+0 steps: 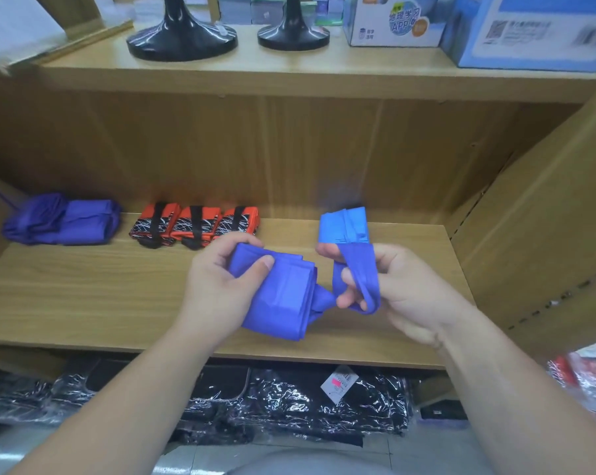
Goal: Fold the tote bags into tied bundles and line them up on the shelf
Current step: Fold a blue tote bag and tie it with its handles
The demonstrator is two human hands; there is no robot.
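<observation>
1. Nearest, below the shelf board, black goods in crinkled clear plastic are stacked. A white tag with a pink mark is seen on them.
2. A folded royal-blue tote bag is held just above the front part of the wooden shelf, between the 2 hands.
3. The bag's left end is gripped by the left hand. The thumb is pressed on top and the fingers are curled round the far edge.
4. The bag's strap is drawn out to the right as a loop. It is held by the right hand, whose fingers are curled through and round it.
5. Just behind the right hand, a light-blue bundle is set on the shelf near the back panel.
6. To its left, 3 orange-and-black patterned bundles are lined up side by side and touching. Each is banded by a black strap.
7. Further left, apart from that row, a loose heap of purple bags is laid on the shelf. Their count cannot be told.
8. Farthest, on the shelf top above, 2 glossy black stand bases are placed. Blue-and-white printed boxes are placed to their right.
</observation>
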